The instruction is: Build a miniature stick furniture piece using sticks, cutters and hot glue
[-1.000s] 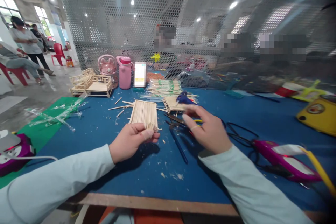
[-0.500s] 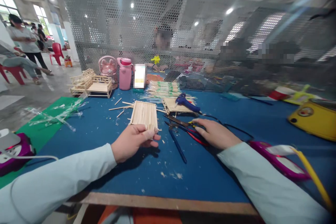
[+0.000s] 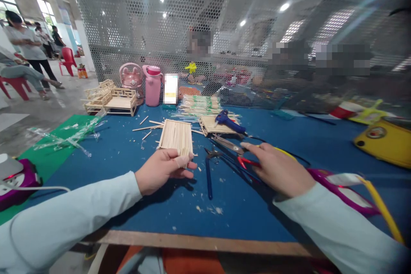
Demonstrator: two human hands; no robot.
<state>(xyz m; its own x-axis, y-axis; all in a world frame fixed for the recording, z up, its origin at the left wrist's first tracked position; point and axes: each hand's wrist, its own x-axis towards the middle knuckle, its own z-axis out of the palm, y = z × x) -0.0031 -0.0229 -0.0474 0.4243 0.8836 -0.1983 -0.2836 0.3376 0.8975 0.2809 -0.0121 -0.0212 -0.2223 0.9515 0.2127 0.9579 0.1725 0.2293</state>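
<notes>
My left hand pinches the near edge of a flat panel of pale wooden sticks, thumb on top. To the right, my right hand is closed round the handles of a tool with red and yellow grips, its metal jaws pointing to the back left. Blue-handled pliers lie on the blue table between my hands. Behind them, a blue glue gun rests on a second stick piece.
Stick furniture models, a pink flask, a phone and bundled sticks stand along the back. Purple power strips lie at both sides. A yellow case is at the right. A perforated screen rises behind.
My right hand has lifted the red-and-yellow-handled tool and drawn it right, towards me. The blue-handled pliers have swung slightly. My left hand keeps its hold on the panel.
</notes>
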